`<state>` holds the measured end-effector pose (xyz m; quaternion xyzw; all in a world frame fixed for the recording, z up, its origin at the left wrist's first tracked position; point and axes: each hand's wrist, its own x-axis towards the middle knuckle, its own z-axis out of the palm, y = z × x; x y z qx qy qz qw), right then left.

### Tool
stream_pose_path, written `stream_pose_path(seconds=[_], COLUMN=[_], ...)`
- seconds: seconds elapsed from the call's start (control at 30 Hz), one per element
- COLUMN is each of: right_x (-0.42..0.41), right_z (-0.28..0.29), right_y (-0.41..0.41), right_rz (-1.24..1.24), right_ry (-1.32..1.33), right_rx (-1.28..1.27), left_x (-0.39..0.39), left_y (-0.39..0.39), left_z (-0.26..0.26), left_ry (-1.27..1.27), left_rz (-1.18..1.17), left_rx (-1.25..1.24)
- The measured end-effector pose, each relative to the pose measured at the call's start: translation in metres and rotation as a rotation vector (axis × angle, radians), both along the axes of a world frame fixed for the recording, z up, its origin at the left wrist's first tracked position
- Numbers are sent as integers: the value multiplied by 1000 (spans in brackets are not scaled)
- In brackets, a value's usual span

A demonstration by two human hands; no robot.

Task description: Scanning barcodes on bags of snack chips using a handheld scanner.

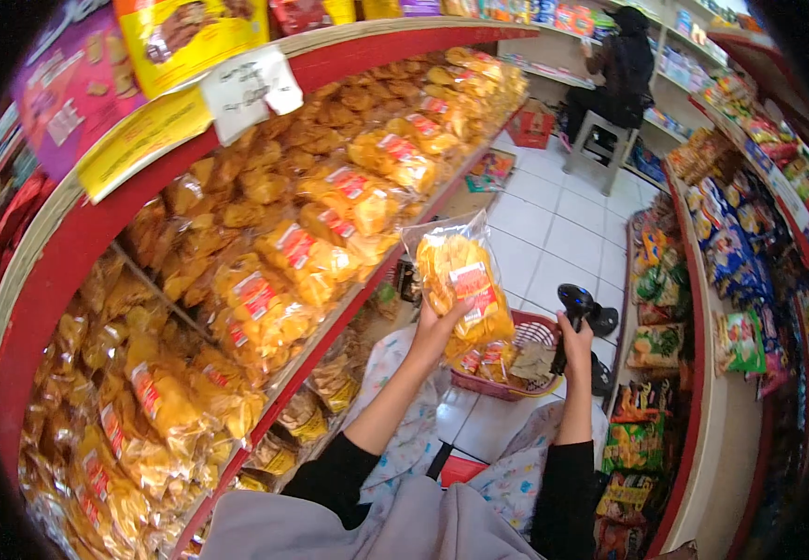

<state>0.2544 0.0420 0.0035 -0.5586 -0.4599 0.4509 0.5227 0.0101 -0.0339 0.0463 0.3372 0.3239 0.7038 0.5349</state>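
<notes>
My left hand (441, 327) grips a clear plastic bag of yellow chips (464, 280) with a red and white label, held up in front of me. In my right hand (575, 339) is a black handheld barcode scanner (575, 301), held upright by its handle. Below and between the hands a pink plastic basket (495, 389) stands on the tiled floor, with more labelled bags and a pale packet in it. The held bag hides part of the basket. To the left, a red-edged shelf (285, 381) is full of similar chip bags (257, 297).
Shelves of packaged snacks (656, 346) line the right side of the narrow aisle. Further up, a person in dark clothes (625, 63) sits on a grey stool (597, 136). A red box (532, 124) lies on the floor near the stool.
</notes>
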Motion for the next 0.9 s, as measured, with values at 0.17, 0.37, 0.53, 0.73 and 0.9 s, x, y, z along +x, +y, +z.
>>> stream_pose_path(seconds=[0.17,0.37,0.53,0.73,0.9], right_x=[-18,-32,-50,-73,-85], right_z=[4,-12,-10,-7,-22], right_y=[0,13,13,14,22], right_rz=[25,58,107,143,209], right_ry=[97,138,163,186,261], right_rx=[-39,-98,-116,-160,-205], left_x=[-42,-95,-148,-184,-196], left_y=[-63,-116,-151,-170,-170], left_z=[38,80,96,93,80], left_ry=[97,249,345,295,435], left_rz=[196,555,760,903,1155], left_rx=[-31,-92,-42,-88,-196])
